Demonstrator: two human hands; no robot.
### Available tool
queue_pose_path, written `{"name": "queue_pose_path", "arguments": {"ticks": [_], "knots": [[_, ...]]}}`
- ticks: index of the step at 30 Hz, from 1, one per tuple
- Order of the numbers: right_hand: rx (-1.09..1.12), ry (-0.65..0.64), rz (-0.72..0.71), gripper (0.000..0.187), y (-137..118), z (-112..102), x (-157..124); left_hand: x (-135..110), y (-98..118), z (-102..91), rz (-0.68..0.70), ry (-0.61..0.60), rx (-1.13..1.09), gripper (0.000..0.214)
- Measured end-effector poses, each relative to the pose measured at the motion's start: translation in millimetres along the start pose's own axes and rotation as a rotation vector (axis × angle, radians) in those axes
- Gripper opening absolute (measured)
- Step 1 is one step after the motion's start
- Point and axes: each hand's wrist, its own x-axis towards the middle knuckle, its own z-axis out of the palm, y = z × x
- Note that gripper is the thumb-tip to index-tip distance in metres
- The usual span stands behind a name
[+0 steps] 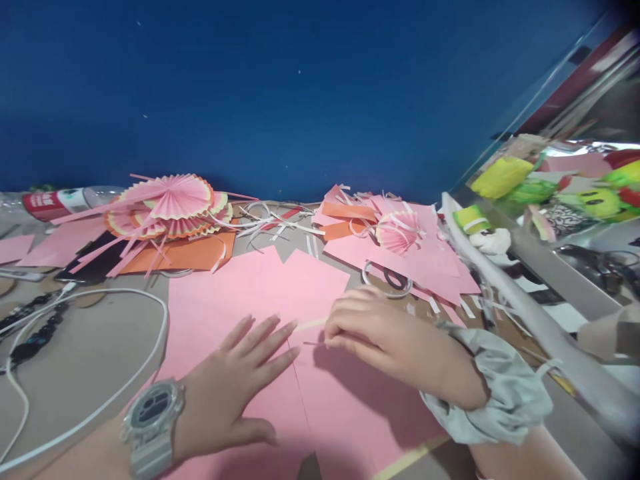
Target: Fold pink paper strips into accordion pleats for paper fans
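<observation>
My left hand (pixel 245 383) lies flat with spread fingers on a pink paper sheet (pixel 215 320), its fingertips at a seam between two sheets. Just right of the seam, my right hand (pixel 370 333) is closed in a pinch above the other pink sheet (pixel 360 407). A thin, dark sliver (pixel 314 343) sticks out from its fingertips; its kind is unclear. A pale yellow strip (pixel 313 325) lies across the paper by the seam and runs toward the right hand's fingers. Another pale yellow strip (pixel 410 461) runs along the right sheet's near edge.
Folded pink paper fans (pixel 183 197) and orange paper (pixel 175 255) lie at the back left, beside a bottle (pixel 57 203). A white cable (pixel 163 327) loops on the left. Pink paper scraps (pixel 425 257) and tape rolls (pixel 395 280) are behind my right hand.
</observation>
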Motion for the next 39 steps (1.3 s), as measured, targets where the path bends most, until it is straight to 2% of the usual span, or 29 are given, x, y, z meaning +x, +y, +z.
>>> {"name": "queue_pose_path", "arguments": {"ticks": [2,4,9,11,12,13,15,16,18,21,25,30,39], "knots": [[0.001,0.128,-0.054,0.014,1.2,-1.6,-1.2,2.3,-1.7,2.2,-0.034,-0.009,-0.021,0.082],[0.073,0.312,-0.066,0.013,3.0,-3.0,-4.6,4.8,0.7,6.0,-0.033,-0.040,-0.046,0.079],[0.574,0.792,0.192,0.014,10.3,-4.6,-13.4,7.2,6.7,3.8,-0.046,-0.119,-0.051,0.073],[0.694,0.871,0.194,0.018,12.3,-7.6,-14.9,7.2,7.2,1.1,-0.058,-0.135,-0.041,0.070],[0.686,0.858,0.179,0.022,12.7,-9.2,-15.2,7.1,7.3,0.7,-0.062,-0.137,-0.037,0.069],[0.601,0.731,0.187,0.026,12.5,-10.3,-15.0,7.1,7.3,1.1,-0.062,-0.133,-0.035,0.068],[0.376,0.268,0.240,0.020,10.8,-8.8,-12.6,7.1,7.4,4.3,-0.063,-0.120,-0.032,0.067],[0.259,0.091,0.255,0.018,9.4,-5.6,-10.3,7.0,7.4,6.8,-0.060,-0.110,-0.031,0.068],[0.104,-0.037,0.263,0.021,6.6,5.5,-3.6,6.9,7.7,11.8,-0.048,-0.080,-0.028,0.072],[0.045,-0.088,0.306,0.023,4.9,25.9,7.5,7.2,7.8,14.6,-0.062,-0.058,-0.019,0.077],[0.058,-0.131,0.377,0.025,10.0,42.5,15.7,9.4,6.0,8.3,-0.049,-0.115,-0.024,0.079],[0.119,-0.189,0.409,0.028,17.8,47.6,19.2,9.8,3.6,2.2,-0.037,-0.157,-0.017,0.077],[0.099,-0.159,0.458,0.026,17.6,55.8,22.9,2.5,2.7,8.3,-0.004,-0.132,0.032,0.086]]}}
